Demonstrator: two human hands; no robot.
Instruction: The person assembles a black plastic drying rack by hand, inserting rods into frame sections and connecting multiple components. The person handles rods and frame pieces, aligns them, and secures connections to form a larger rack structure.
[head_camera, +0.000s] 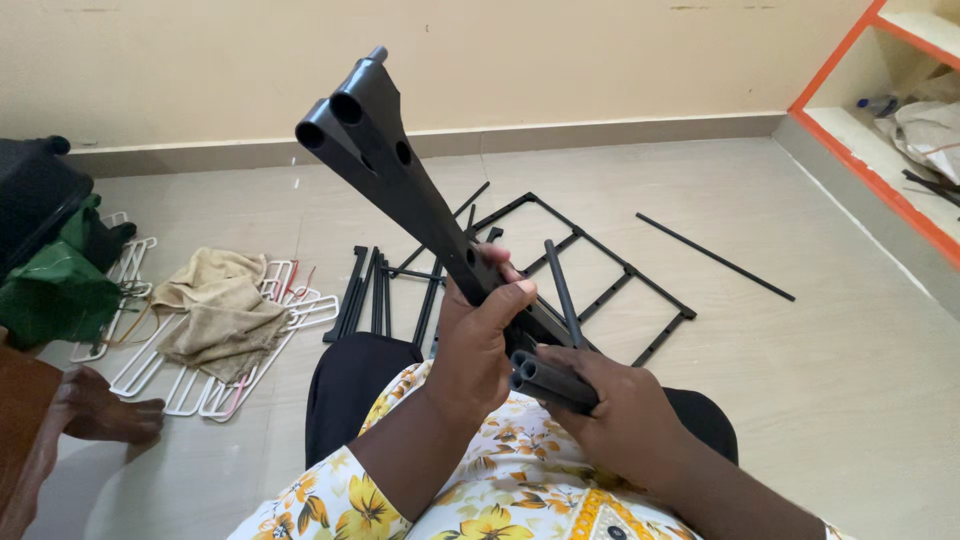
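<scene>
While both hands' fingers (497, 300) grasping a black bracket (400, 170): pale tiled floor (850, 380), cream wall (560, 60).

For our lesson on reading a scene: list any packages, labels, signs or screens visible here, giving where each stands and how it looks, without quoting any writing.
No labels, signs or screens show.
Crumpled pale bag or wrapping: on the orange-edged shelf, upper right; whether it is a package cannot be told.

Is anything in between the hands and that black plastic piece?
No. Both hands already grip it directly: the left hand wraps the middle of the black bracket, and the right hand holds its lower tube end. Nothing visible lies between.
</scene>
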